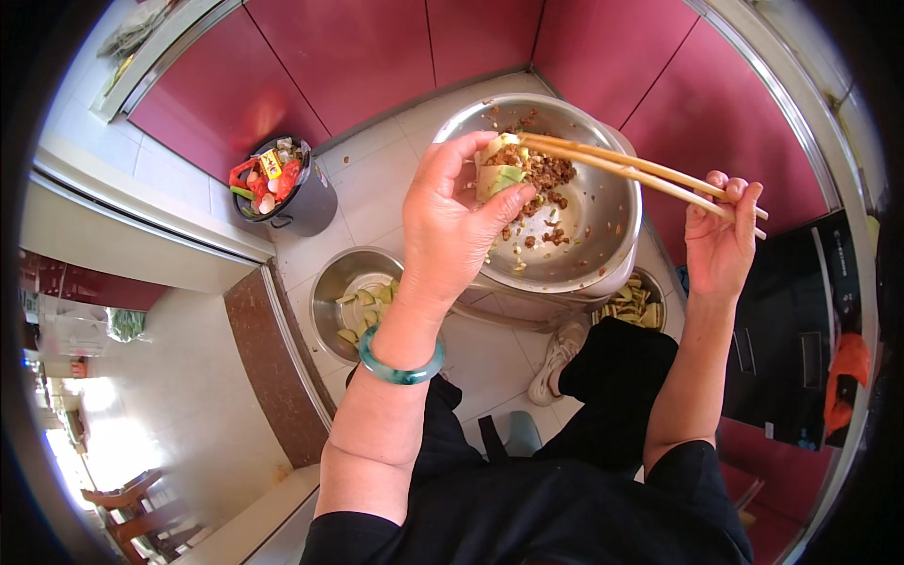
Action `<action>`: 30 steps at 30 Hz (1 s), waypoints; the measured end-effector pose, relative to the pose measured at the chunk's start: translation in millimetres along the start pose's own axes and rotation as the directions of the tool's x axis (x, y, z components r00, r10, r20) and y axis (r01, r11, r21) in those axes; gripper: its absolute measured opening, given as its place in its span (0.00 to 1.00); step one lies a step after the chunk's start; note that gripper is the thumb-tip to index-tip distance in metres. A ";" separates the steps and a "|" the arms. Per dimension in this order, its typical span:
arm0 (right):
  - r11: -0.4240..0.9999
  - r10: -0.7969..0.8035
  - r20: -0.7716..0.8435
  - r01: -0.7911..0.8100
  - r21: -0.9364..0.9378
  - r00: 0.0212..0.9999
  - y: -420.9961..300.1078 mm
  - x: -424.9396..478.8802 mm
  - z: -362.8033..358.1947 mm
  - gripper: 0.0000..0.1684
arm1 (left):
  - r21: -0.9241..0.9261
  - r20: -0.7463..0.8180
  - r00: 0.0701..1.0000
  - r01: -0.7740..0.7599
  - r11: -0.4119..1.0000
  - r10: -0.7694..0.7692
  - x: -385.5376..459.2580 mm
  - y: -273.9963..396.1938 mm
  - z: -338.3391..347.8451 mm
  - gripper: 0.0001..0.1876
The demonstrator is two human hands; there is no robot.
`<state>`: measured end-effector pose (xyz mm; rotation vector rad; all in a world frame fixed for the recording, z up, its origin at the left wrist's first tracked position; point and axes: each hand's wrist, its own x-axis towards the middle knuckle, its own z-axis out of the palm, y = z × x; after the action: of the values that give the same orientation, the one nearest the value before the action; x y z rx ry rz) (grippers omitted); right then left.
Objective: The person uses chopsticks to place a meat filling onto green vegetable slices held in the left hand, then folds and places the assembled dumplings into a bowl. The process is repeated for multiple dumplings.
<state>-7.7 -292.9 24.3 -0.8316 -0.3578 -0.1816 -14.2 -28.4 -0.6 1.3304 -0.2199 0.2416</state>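
My left hand point(452, 212), with a green bangle on its wrist, holds a pale green vegetable piece point(496, 180) between thumb and fingers. Brown minced filling point(506, 155) sits in the piece's opening. My right hand point(724, 233) grips a pair of wooden chopsticks point(635, 168), whose tips touch the filling at the piece. Below both is a large steel basin point(600, 254) with more loose brown mince point(551, 173) and scattered bits on its bottom and wall. The basin rests on a stool, partly hidden beneath it.
A steel bowl point(325, 311) with green vegetable pieces stands on the tiled floor at the left. Another bowl point(662, 296) of cut pieces is at the right, partly under the stool. A full black waste bin point(311, 201) stands near the pink cabinets point(367, 56). A black appliance point(777, 339) is at the right.
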 end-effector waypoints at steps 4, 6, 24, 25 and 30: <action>0.994 0.003 -0.032 -0.007 -0.111 0.999 7.5 -2.7 7.8 0.19 | 0.093 0.002 0.996 -0.094 0.991 0.094 -0.1 -1.3 1.5 0.24; 0.993 0.023 -0.048 -0.028 -0.117 0.999 9.7 -1.9 5.1 0.19 | 0.088 -0.003 0.997 -0.082 0.993 0.083 -0.6 -0.9 1.5 0.24; 0.965 0.208 -0.080 -0.191 0.181 0.975 29.4 -0.1 -2.5 0.18 | -0.417 0.063 0.997 0.073 0.906 -0.051 -1.6 13.6 7.8 0.25; 0.962 0.202 -0.081 -0.182 0.204 0.976 29.6 -0.5 -4.2 0.18 | -0.440 0.061 0.996 0.080 0.894 -0.059 -1.5 13.4 7.9 0.26; 0.942 0.198 -0.076 -0.169 0.289 0.977 25.2 -2.8 -9.0 0.18 | -0.471 0.054 0.996 0.086 0.878 -0.069 -0.1 13.5 10.1 0.25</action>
<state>-0.7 -282.9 0.3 -0.5675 -0.1995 0.0015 -18.5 -35.3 14.1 0.8530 -0.2374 0.0860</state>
